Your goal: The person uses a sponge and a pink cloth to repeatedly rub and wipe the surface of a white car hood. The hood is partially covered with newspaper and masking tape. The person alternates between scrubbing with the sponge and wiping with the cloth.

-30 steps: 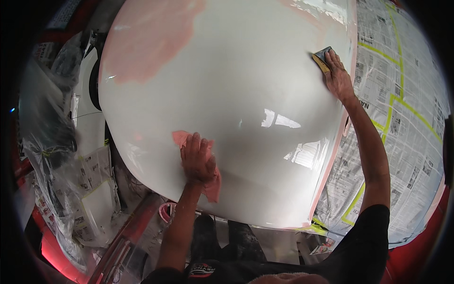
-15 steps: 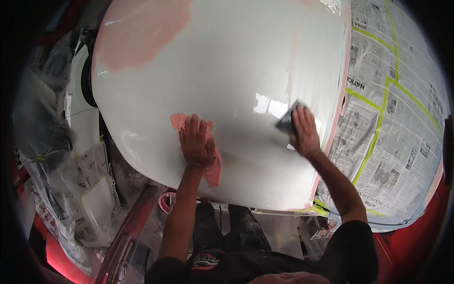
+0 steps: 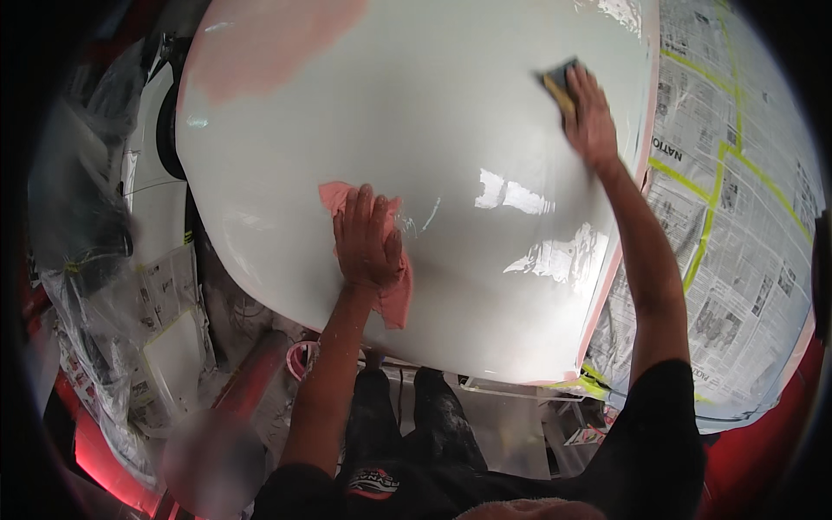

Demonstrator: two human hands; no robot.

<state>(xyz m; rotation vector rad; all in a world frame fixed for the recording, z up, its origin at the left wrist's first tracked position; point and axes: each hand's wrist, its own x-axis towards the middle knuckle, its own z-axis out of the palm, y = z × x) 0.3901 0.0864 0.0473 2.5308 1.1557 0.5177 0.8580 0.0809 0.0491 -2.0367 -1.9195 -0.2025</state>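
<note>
A large pale panel, shaped like a car hood (image 3: pixel 373 130), lies before me, wet and glossy in places, with pink patches along its edges. My left hand (image 3: pixel 368 247) lies flat on a crumpled pink cloth (image 3: pixel 397 303) at the near middle of the panel, fingers stretched out over it. Farther off, toward the right edge, my right hand (image 3: pixel 591 121) grips a sanding block (image 3: pixel 561 87), dark with a yellowish side. The block is against the panel surface and slightly blurred. My palm hides part of it.
Newspaper (image 3: pixel 719 321) joined with yellow-green tape covers the surface right of the panel. Clear plastic sheeting (image 3: pixel 87 260) hangs on the left. A roll of pink tape (image 3: pixel 301 360) sits below the near edge. A blurred grey round shape (image 3: pixel 214 464) shows at lower left.
My right hand has slid the sanding block away from me along the panel's right side. Wet, shiny streaks show where it was. My left hand stays on the cloth.
</note>
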